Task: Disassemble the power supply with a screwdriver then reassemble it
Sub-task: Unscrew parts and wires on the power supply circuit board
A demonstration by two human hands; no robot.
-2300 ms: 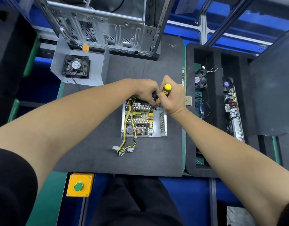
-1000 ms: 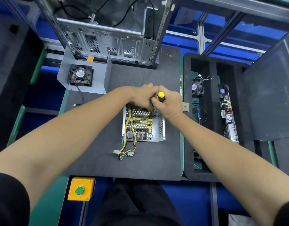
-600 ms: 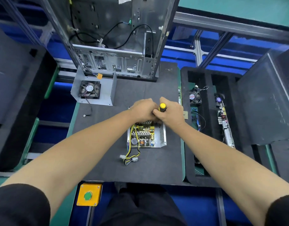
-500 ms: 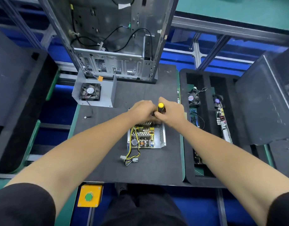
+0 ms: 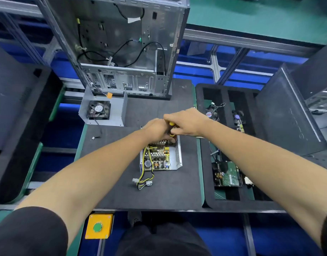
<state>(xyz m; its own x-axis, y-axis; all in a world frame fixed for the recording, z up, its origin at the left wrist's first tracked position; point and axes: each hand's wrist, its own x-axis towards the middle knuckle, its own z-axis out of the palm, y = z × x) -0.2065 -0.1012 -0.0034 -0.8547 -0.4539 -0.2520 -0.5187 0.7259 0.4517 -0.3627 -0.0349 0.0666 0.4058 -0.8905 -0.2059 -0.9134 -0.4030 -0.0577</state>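
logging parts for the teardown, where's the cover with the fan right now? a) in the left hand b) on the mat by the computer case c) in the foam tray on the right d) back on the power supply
b: the cover with the fan lies on the mat beside the computer case, apart from the open power supply.

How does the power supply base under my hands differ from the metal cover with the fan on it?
The power supply base holds an exposed circuit board with yellow and black wires trailing out; the cover carries only a black fan. The base lies under both hands, the cover lies untouched at the mat's far left. Both are grey sheet metal.
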